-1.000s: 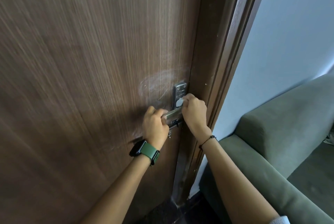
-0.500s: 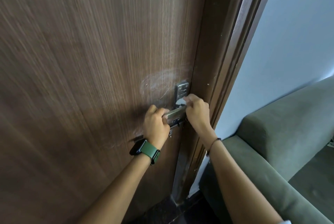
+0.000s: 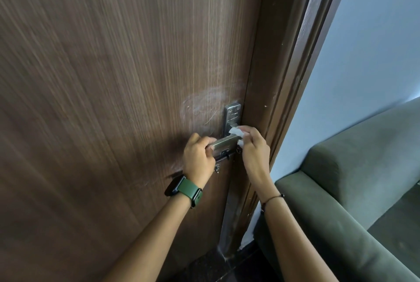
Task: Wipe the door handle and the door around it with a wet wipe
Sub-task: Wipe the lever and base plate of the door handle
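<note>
Pinching a crumpled white wet wipe (image 3: pixel 236 132) between fingertips, the right hand (image 3: pixel 254 152) presses it against the pivot end of the metal door handle (image 3: pixel 225 142), where the lever meets the upright metal backplate (image 3: pixel 232 114). A second bit of the wipe shows just below the lever, under the same fingers. A thin dark bracelet (image 3: pixel 271 200) circles the right wrist.

The left hand (image 3: pixel 197 159) is closed around the free end of the lever, fingers curled over its top and thumb beneath, with a smartwatch on a green strap (image 3: pixel 185 192) at the wrist. The two hands sit close together, with a short bare stretch of lever between them.

Below the lever, a small dark latch fitting (image 3: pixel 225 152) and a little metal piece lower down sit on the door (image 3: pixel 113 77), which is dark brown with a vertical wood grain. Pale swirled smears (image 3: pixel 204 106) mark the door just left of the backplate, above the left hand. The brown door frame (image 3: pixel 295 65) runs along the right edge of the door, with a pale blue wall (image 3: pixel 375 43) beyond it and a green sofa (image 3: pixel 363 179) standing against that wall.
</note>
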Tool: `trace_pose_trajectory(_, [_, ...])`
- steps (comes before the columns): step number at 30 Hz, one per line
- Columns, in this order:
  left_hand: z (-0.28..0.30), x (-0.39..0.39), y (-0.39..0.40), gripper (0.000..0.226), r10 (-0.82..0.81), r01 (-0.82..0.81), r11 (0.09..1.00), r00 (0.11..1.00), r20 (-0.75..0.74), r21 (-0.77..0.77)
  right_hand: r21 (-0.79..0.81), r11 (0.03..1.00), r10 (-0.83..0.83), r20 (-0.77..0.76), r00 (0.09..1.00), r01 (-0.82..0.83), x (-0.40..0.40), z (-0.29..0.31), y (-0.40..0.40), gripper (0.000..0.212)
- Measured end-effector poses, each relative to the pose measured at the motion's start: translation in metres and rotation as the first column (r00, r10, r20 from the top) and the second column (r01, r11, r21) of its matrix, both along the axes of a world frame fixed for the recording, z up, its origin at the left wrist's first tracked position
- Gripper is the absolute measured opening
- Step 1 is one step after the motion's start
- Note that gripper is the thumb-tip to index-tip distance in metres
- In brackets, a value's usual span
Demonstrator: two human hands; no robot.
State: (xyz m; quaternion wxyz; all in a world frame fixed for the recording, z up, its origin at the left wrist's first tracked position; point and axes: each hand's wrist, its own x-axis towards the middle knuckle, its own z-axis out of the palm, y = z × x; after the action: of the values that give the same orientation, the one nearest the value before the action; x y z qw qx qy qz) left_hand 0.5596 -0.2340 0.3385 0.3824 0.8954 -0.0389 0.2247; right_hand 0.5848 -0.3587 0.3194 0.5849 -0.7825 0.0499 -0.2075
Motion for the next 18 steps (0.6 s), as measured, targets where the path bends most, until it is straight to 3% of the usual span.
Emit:
trace_pose_trajectory(2, [0.0,0.001,0.0,0.025,0.002,-0.002,1.0,1.0,-0.001,-0.005,0.126,0.991,0.056,-0.053,0.997,-0.049,0.008,0.004,-0.002,0.029])
trace_pose_trajectory(4, [0.001,0.002,0.0,0.025,0.007,-0.007,1.0,1.0,-0.001,-0.009,0.381,0.92,0.145,-0.106,0.984,-0.095,0.016,0.01,-0.004,0.03])
trace_pose_trajectory(7, [-0.001,0.003,0.001,0.024,-0.007,0.007,1.0,1.0,0.011,-0.007,0.664,0.736,0.234,-0.073,0.97,-0.127,0.011,0.002,-0.005,0.029])
trace_pose_trajectory(10, [-0.002,0.003,0.002,0.023,-0.01,0.01,1.0,1.0,0.022,-0.002,0.896,0.437,0.269,-0.04,0.962,-0.084,0.007,-0.004,-0.002,0.026])
trace_pose_trajectory(13, [-0.001,0.004,0.003,0.023,-0.013,0.013,1.0,1.0,0.012,0.009,0.99,0.141,0.321,-0.065,0.945,0.02,0.015,0.001,0.006,0.033])
trace_pose_trajectory(18, [0.0,0.003,0.003,0.022,-0.015,0.015,1.0,1.0,0.014,0.01,0.992,-0.083,0.448,-0.049,0.893,0.096,0.019,0.01,0.008,0.048])
